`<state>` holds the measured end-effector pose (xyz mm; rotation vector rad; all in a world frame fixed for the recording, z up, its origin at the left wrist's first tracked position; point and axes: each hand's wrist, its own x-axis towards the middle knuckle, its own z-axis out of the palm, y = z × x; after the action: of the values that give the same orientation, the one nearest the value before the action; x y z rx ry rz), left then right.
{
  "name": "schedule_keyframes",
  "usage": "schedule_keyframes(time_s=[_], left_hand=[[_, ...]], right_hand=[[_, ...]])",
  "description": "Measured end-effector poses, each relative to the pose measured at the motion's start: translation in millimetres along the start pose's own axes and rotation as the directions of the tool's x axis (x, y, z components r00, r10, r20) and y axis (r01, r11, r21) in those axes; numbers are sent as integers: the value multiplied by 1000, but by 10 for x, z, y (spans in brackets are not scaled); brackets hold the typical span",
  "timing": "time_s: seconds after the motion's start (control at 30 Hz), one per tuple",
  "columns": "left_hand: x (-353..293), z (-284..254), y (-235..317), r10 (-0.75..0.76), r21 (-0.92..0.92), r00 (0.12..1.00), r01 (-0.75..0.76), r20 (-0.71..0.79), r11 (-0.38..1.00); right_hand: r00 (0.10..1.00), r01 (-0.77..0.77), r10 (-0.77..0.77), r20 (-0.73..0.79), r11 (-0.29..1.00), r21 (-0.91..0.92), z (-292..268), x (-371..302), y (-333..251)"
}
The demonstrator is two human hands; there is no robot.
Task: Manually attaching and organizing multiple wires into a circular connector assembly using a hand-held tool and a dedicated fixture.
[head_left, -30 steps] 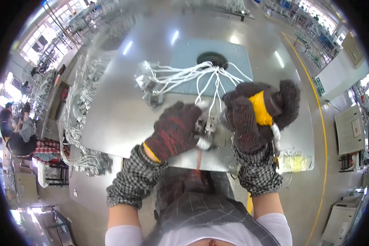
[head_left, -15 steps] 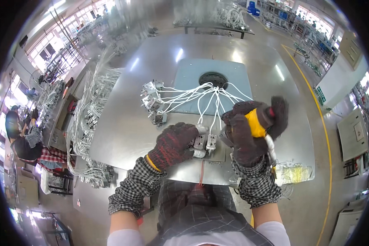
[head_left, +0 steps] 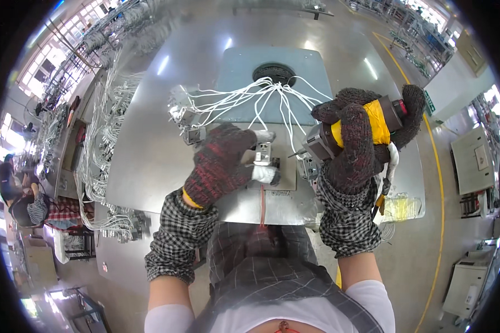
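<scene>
My gloved left hand (head_left: 222, 161) pinches a small metal lamp-holder-like block (head_left: 263, 154) between white-wrapped fingertips, above a flat plate (head_left: 286, 180) at the table's near edge. A white wire runs up from the block. In my gloved right hand (head_left: 353, 150) is a power screwdriver (head_left: 376, 123) wrapped in yellow tape, its bit pointing left, apart from the block. Below the tool's nose lies another metal block (head_left: 308, 168), partly hidden. The white wires (head_left: 272, 89) fan out from a black round opening (head_left: 274, 73) in a blue-grey panel (head_left: 236, 64).
Several wired metal blocks (head_left: 180, 114) cluster left on the steel table (head_left: 144, 139). Bundles of white cables (head_left: 103, 139) hang over a side bench. Yellow tape (head_left: 403, 208) covers the near right corner. A person (head_left: 25, 194) sits at the far left.
The head view has shifted. My right hand has moved right and up with the screwdriver, its bit now showing. One block now lies apart to the right; my left hand keeps the other.
</scene>
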<state>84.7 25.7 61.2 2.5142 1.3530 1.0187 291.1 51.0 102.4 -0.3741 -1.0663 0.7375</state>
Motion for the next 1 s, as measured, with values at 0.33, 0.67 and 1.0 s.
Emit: schedule_keyframes(time_s=[0.33, 0.67, 1.0], left_hand=[[-76, 120, 217, -272, -315, 944, 320, 189, 894], [219, 499, 572, -104, 155, 973, 72, 206, 985], [-112, 230, -69, -211, -547, 943, 323, 259, 772]], right_hand=[[973, 209, -224, 51, 957, 203, -84, 207, 25], [955, 265, -265, -130, 964, -17, -241, 308, 78], [994, 100, -101, -38, 994, -45, -31, 91, -14]])
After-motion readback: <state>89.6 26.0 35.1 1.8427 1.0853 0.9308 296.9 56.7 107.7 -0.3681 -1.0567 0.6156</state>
